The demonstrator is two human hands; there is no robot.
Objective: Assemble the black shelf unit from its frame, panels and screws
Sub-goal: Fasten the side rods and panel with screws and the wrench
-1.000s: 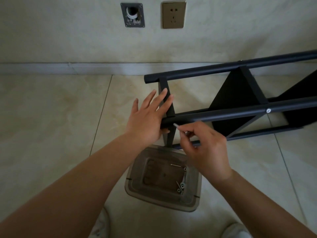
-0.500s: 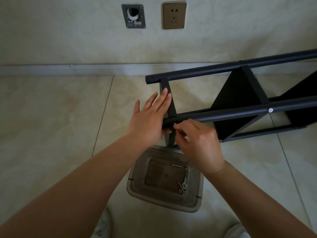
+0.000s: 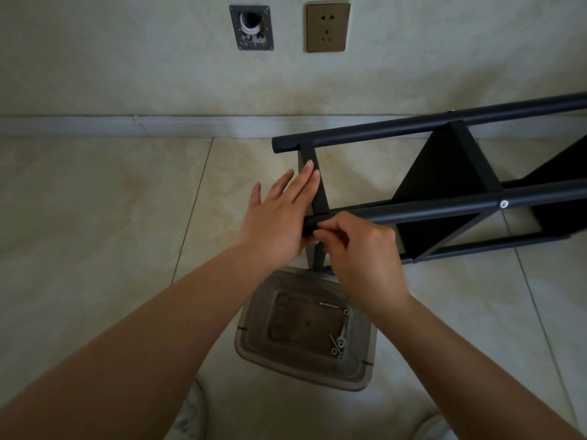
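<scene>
The shelf unit [image 3: 444,192] lay half-built at right; the left hand [image 3: 279,217] pressed flat-fingered on the crossbar [image 3: 314,182], the right hand [image 3: 359,246] pinched at the rail end, contents hidden; screws [image 3: 340,341] remained in the tray [image 3: 251,328].

Left hand [image 3: 279,217] flat, fingers straight; right hand [image 3: 359,249] curled, fingertips pinched

Floor [image 3: 95,217]: glossy beige tiles with thin grout lines. Skirting [image 3: 127,126]: pale grey strip along the base of the wall [image 3: 127,74], which is cream plaster. Socket [image 3: 327,27]: bronze plate on the wall. Plate [image 3: 252,28]: grey square with a round opening, mounted just left of the socket.
</scene>
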